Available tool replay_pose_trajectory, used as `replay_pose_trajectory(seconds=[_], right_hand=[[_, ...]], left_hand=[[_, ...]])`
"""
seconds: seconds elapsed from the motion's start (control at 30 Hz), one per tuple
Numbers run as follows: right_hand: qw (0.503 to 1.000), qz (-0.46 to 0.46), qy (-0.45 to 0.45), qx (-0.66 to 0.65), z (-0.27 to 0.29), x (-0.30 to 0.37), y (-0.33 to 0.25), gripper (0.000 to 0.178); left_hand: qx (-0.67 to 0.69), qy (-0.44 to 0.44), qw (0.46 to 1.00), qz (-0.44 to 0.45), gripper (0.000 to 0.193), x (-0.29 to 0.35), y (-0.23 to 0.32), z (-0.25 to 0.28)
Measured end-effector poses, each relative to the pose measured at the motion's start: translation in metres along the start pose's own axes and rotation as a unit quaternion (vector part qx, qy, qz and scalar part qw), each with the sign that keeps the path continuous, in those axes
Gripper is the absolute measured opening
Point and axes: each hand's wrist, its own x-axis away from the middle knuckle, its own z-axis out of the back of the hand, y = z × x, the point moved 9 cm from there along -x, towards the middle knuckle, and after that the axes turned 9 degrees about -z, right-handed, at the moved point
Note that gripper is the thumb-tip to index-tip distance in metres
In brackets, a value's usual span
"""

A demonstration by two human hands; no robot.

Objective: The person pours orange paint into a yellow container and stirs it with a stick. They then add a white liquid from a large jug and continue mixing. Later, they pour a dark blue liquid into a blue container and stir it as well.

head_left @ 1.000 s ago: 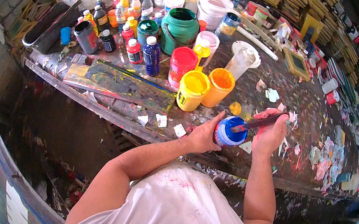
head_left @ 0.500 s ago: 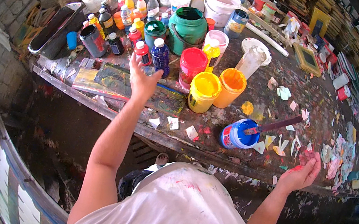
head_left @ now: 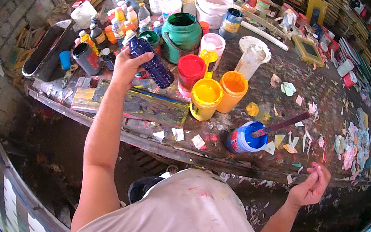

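My left hand (head_left: 128,66) is wrapped round a dark blue paint bottle (head_left: 152,63) with a white cap, held tilted above the table among other bottles. Its base points right, toward the red paint tub (head_left: 190,71). My right hand (head_left: 312,187) hovers by the table's front edge, fingers curled together; whether something small is in them cannot be made out. To its left stands an open tub of blue paint (head_left: 239,140) with a paint-stained flat stick (head_left: 283,123) leaning out. Open tubs of yellow paint (head_left: 205,103) and orange paint (head_left: 233,88) stand in the middle.
A large green pot (head_left: 179,40) and a white bucket (head_left: 212,9) stand farther back. A paint-smeared board (head_left: 147,107) lies along the front left edge. The black trough (head_left: 50,50) sits at far left. Paper scraps (head_left: 291,144) litter the table's right side.
My left hand has closed on the dark blue bottle, lifted it off the table and tilted it. My right hand stays near the front edge, its fingers more curled.
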Motion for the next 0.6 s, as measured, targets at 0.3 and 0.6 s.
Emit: replay_pose_trajectory(seconds=[0.3,0.6], right_hand=[[0.999,0.011,0.003,-0.042,-0.011,-0.008,0.003,0.019],[0.991,0.074,-0.087,-0.068,-0.081,-0.008,-0.051,0.016]], left_hand=[[0.014,-0.048,0.998,-0.040,0.034,0.029,0.070,-0.002],[-0.075,-0.027,0.993,-0.092,0.046,0.064,0.083,0.005]])
